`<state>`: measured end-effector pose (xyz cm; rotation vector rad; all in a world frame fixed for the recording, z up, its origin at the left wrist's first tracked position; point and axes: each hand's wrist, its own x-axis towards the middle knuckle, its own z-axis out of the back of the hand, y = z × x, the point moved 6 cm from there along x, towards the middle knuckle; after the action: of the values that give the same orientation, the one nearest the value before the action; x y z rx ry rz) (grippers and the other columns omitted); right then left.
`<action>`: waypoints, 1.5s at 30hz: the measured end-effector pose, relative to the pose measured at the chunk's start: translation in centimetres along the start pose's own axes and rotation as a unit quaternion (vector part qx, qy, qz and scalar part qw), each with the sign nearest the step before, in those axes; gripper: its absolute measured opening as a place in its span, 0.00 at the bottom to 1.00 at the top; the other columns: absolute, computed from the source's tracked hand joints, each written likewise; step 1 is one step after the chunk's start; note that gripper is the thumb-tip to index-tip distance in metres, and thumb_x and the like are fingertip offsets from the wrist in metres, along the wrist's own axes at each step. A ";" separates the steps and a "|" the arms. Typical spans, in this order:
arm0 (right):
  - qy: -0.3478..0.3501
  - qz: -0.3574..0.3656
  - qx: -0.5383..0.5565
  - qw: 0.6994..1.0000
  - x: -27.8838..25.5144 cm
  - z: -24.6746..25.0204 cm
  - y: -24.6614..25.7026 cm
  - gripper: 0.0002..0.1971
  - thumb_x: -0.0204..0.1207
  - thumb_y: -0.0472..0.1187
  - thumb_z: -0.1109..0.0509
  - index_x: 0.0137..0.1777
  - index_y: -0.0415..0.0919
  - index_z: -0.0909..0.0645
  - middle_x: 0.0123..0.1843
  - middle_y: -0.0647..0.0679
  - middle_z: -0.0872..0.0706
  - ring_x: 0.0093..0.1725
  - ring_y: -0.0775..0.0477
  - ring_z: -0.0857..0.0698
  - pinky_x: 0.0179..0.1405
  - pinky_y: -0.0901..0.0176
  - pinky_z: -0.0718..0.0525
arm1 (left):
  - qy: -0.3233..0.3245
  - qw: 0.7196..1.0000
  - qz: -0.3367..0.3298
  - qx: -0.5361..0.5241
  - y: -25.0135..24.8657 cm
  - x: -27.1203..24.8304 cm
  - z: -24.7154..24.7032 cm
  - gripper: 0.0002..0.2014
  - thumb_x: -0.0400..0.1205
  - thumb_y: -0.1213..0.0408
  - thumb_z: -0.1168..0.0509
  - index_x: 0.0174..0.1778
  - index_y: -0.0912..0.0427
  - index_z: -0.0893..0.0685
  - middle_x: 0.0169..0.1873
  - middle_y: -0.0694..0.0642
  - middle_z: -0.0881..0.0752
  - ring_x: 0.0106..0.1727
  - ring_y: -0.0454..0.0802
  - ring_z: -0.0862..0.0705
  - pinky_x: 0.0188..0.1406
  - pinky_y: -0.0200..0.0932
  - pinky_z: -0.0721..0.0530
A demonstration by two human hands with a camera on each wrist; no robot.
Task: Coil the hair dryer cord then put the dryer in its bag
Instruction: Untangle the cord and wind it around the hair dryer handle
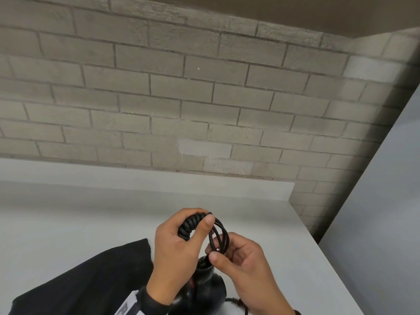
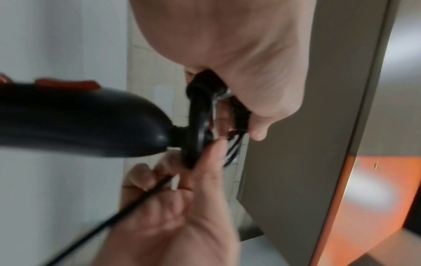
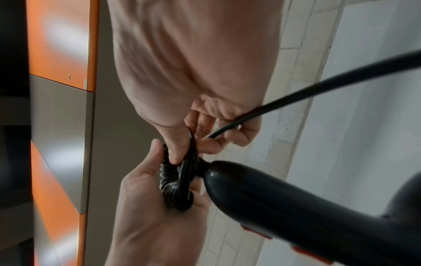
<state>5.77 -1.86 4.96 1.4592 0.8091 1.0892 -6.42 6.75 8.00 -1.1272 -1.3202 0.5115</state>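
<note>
The black hair dryer stands below both hands over the white table, handle end up; red switches show on its handle. Its black cord leaves the handle end and is gathered into small loops. My left hand grips the bunched, tightly wound part of the cord in its curled fingers. My right hand pinches the loose loops just above the handle. A straight run of cord passes through the right hand's fingers and trails away. The black bag lies flat on the table at lower left.
The white table ends at a brick wall behind and has its right edge close to my right hand. More cord lies on the table by my right wrist. Orange and grey panels show in the wrist views.
</note>
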 end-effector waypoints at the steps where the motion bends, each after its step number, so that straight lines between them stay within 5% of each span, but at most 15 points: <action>1: 0.004 0.008 -0.028 1.000 0.1 0.1 0.3 0.06 0.70 0.34 0.23 0.45 0.44 0.12 0.45 0.43 0.08 0.45 0.49 0.12 0.50 0.53 0.15 | 0.002 0.999 0.034 -0.022 0.2 0.1 -0.1 0.05 0.72 0.54 0.23 0.40 0.48 0.08 0.36 0.51 0.08 0.40 0.46 0.09 0.42 0.31 0.15; 4: 0.018 0.028 -0.137 0.990 0.4 0.1 1.1 0.07 0.73 0.38 0.24 0.47 0.52 0.13 0.48 0.54 0.08 0.47 0.55 0.15 0.56 0.45 0.20 | 0.000 0.990 0.117 -0.073 0.7 0.3 -0.3 0.07 0.70 0.56 0.24 0.38 0.55 0.07 0.35 0.56 0.08 0.40 0.49 0.09 0.43 0.37 0.17; 8: -0.072 0.107 -0.201 0.971 -0.1 -0.1 1.6 0.18 0.72 0.41 0.23 0.58 0.60 0.19 0.56 0.57 0.15 0.54 0.53 0.17 0.56 0.62 0.24 | -0.035 0.983 0.150 -0.100 0.8 0.3 -0.3 0.06 0.73 0.59 0.24 0.37 0.58 0.07 0.30 0.60 0.10 0.35 0.49 0.12 0.44 0.39 0.21; 10: -0.159 0.191 -0.247 0.937 -0.8 -0.2 2.0 0.20 0.70 0.43 0.23 0.60 0.61 0.21 0.55 0.58 0.20 0.52 0.50 0.18 0.52 0.69 0.23 | -0.050 0.982 0.150 -0.106 0.8 0.3 -0.4 0.05 0.75 0.60 0.24 0.37 0.58 0.07 0.29 0.62 0.12 0.33 0.48 0.14 0.43 0.39 0.21; 12: -0.198 0.272 -0.327 0.883 -1.5 -0.9 2.3 0.12 0.75 0.46 0.26 0.57 0.59 0.17 0.52 0.58 0.22 0.46 0.52 0.18 0.44 0.62 0.18 | -0.060 0.982 0.143 -0.105 0.8 0.2 -0.5 0.06 0.73 0.58 0.24 0.38 0.57 0.07 0.29 0.60 0.12 0.33 0.47 0.14 0.41 0.37 0.19; 16: -0.214 0.278 -0.452 0.820 -1.8 -1.6 1.9 0.10 0.80 0.52 0.34 0.57 0.55 0.15 0.47 0.55 0.20 0.38 0.54 0.26 0.29 0.59 0.23 | -0.065 0.987 0.112 -0.094 0.6 -0.1 -0.3 0.07 0.70 0.55 0.24 0.39 0.52 0.07 0.31 0.58 0.10 0.35 0.49 0.12 0.37 0.32 0.16; 18: -0.204 0.246 -0.440 0.839 -1.9 -1.6 2.0 0.09 0.80 0.53 0.35 0.54 0.56 0.15 0.48 0.59 0.22 0.41 0.56 0.24 0.31 0.64 0.22 | -0.062 0.992 0.077 -0.073 0.6 -0.2 -0.2 0.06 0.71 0.55 0.24 0.41 0.51 0.07 0.32 0.57 0.10 0.36 0.52 0.11 0.39 0.37 0.15; 20: -0.179 0.152 -0.345 0.909 -1.8 -1.5 1.8 0.06 0.80 0.52 0.33 0.48 0.58 0.14 0.48 0.62 0.22 0.47 0.55 0.19 0.37 0.72 0.21 | -0.069 0.996 0.022 -0.046 0.5 -0.2 0.1 0.06 0.73 0.54 0.22 0.41 0.51 0.08 0.33 0.55 0.10 0.32 0.51 0.12 0.37 0.37 0.15; 24: -0.088 -0.043 -0.112 0.989 -1.3 -1.1 1.7 0.07 0.76 0.47 0.26 0.38 0.50 0.10 0.41 0.56 0.16 0.38 0.56 0.16 0.43 0.61 0.17 | -0.057 0.995 -0.075 -0.017 0.1 0.1 0.9 0.13 0.73 0.45 0.25 0.45 0.49 0.11 0.31 0.53 0.11 0.26 0.47 0.14 0.32 0.32 0.16; 26: -0.020 -0.144 0.057 0.988 -1.3 -1.2 1.7 0.12 0.76 0.48 0.26 0.36 0.40 0.11 0.36 0.48 0.17 0.34 0.51 0.19 0.40 0.55 0.18 | -0.042 0.994 -0.101 -0.008 0.3 0.3 1.2 0.15 0.74 0.40 0.26 0.45 0.47 0.12 0.32 0.55 0.12 0.27 0.47 0.13 0.32 0.33 0.15; 30: 0.061 -0.263 0.339 0.901 -1.5 -1.5 2.0 0.08 0.76 0.38 0.28 0.38 0.35 0.19 0.33 0.43 0.22 0.34 0.41 0.24 0.37 0.45 0.19 | -0.009 0.990 -0.131 0.047 0.5 0.5 1.3 0.14 0.77 0.38 0.29 0.47 0.44 0.12 0.38 0.46 0.11 0.32 0.51 0.11 0.35 0.41 0.14; 33: 0.054 -0.239 0.291 0.925 -1.1 -1.0 2.0 0.11 0.74 0.42 0.28 0.35 0.37 0.22 0.31 0.44 0.26 0.35 0.40 0.24 0.37 0.43 0.18 | 0.015 0.990 -0.130 0.054 0.4 0.5 0.9 0.14 0.78 0.39 0.30 0.50 0.43 0.11 0.34 0.48 0.11 0.32 0.48 0.11 0.35 0.41 0.14; 37: 0.005 -0.091 -0.032 0.995 -1.2 0.3 2.9 0.09 0.75 0.50 0.27 0.39 0.44 0.16 0.37 0.48 0.14 0.38 0.48 0.16 0.47 0.53 0.16 | 0.021 0.990 -0.133 0.052 0.2 0.8 0.6 0.10 0.78 0.51 0.30 0.51 0.48 0.09 0.31 0.48 0.11 0.29 0.46 0.12 0.32 0.36 0.15; 41: -0.078 0.055 -0.198 0.976 -2.2 -0.3 4.0 0.05 0.79 0.50 0.33 0.47 0.59 0.16 0.44 0.59 0.09 0.49 0.55 0.12 0.50 0.67 0.17 | 0.019 0.983 -0.165 0.081 -0.4 1.0 0.4 0.06 0.80 0.53 0.30 0.45 0.49 0.12 0.31 0.43 0.13 0.30 0.46 0.12 0.32 0.41 0.14; 45: -0.077 0.042 -0.141 0.986 -2.3 -0.2 4.0 0.11 0.78 0.51 0.35 0.42 0.50 0.14 0.40 0.53 0.08 0.44 0.57 0.11 0.49 0.67 0.18 | 0.019 0.974 -0.194 0.112 -0.5 0.8 0.5 0.08 0.82 0.47 0.33 0.44 0.46 0.14 0.30 0.41 0.14 0.30 0.46 0.13 0.30 0.46 0.15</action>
<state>4.44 -4.57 8.42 1.3259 0.4667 1.0912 -6.81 7.40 8.82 -0.6669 -1.3686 0.3357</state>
